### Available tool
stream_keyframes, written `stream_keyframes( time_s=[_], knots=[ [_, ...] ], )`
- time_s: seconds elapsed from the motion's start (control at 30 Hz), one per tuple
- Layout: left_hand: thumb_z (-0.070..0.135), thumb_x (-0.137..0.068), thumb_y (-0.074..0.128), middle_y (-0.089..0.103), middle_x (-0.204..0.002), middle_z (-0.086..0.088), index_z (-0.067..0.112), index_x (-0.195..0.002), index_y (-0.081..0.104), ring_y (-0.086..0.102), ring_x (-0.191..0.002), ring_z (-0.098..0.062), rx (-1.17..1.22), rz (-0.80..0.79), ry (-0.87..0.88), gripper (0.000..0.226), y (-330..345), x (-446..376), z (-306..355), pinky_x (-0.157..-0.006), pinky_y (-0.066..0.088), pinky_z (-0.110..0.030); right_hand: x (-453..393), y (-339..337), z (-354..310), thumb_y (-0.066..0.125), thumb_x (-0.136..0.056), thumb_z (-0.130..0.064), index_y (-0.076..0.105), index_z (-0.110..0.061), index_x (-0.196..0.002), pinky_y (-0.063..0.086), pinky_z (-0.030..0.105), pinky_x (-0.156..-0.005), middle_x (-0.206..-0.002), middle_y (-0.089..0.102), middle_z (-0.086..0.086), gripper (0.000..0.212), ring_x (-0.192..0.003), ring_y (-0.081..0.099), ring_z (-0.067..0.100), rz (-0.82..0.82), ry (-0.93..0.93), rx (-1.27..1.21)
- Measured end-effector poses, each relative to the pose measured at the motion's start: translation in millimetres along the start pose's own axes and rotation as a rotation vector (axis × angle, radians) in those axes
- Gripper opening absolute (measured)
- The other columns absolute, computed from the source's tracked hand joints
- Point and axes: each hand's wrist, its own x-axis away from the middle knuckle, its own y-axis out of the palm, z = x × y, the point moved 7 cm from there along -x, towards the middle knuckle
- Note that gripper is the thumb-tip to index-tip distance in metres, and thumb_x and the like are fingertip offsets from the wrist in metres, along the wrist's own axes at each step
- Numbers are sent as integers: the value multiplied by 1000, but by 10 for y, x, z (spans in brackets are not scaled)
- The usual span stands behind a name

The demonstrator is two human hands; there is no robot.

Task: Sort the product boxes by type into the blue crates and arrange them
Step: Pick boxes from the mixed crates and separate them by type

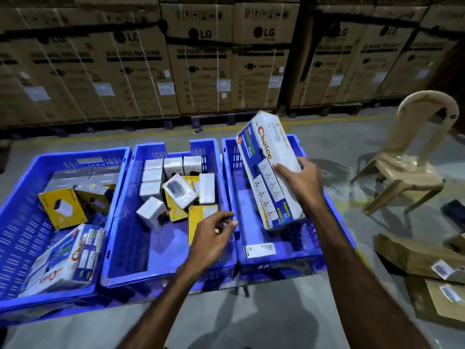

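Observation:
Three blue crates stand side by side on the floor. My right hand grips a long white and blue "Choice" box, tilted over the right crate. My left hand hovers over the near right corner of the middle crate, fingers loosely curled and holding nothing. The middle crate holds several small white boxes and yellow boxes. In the left crate lie yellow boxes, grey flat boxes and another "Choice" box.
A beige plastic chair stands to the right of the crates. Flattened cardboard with labels lies on the floor at the right. A wall of large brown cartons on pallets runs along the back.

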Motion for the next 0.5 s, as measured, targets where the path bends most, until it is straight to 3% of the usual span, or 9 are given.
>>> stream_keyframes(
  time_s=[0.1, 0.17, 0.27, 0.33, 0.4, 0.5],
  knots=[
    [23, -97, 72, 75, -90, 6, 19, -112, 76, 67, -80, -8, -14, 4, -31, 15, 182, 12, 44, -71, 55, -26, -32, 21, 261, 71, -55, -81, 65, -23, -127, 57, 40, -83, -117, 70, 3, 93, -105, 69, 28, -20, 28, 175],
    [24, -97, 73, 76, -91, 6, 20, -111, 76, 68, -81, -8, -36, 2, -41, 15, 255, 16, 48, -72, 57, -30, -14, 154, 393, 77, -62, -71, 61, -21, -134, 50, 35, -80, -126, 65, 6, 90, -111, 67, 29, -81, 60, 241],
    [26, -98, 72, 76, -92, 8, 21, -113, 76, 68, -83, -5, -84, -2, -54, 16, 316, 19, 47, -76, 59, -35, 1, 402, 472, 81, -64, -65, 65, -18, -126, 50, 34, -77, -122, 66, 8, 80, -107, 67, 31, -112, 77, 255],
    [27, -98, 71, 76, -94, 9, 21, -113, 76, 69, -84, -6, -92, 2, -73, 17, 317, 20, 34, -78, 59, -37, 15, 590, 472, 80, -62, -67, 64, -16, -127, 56, 39, -83, -124, 66, 10, 84, -110, 67, 32, -126, 74, 243],
    [29, -99, 71, 77, -96, 10, 22, -114, 76, 72, -88, -9, -96, 6, -94, 17, 311, 28, 13, -80, 60, -38, 4, 809, 479, 83, -67, -64, 56, -12, -137, 54, 41, -90, -132, 58, 13, 91, -119, 60, 34, -175, 90, 201],
    [29, -99, 70, 77, -95, 9, 23, -113, 75, 71, -84, -6, -90, 30, -120, 16, 270, 56, -24, -76, 59, -34, -101, 1148, 513, 89, -72, -53, 56, -11, -132, 54, 38, -86, -126, 64, 13, 81, -109, 64, 29, -341, 110, -3]
  ],
)
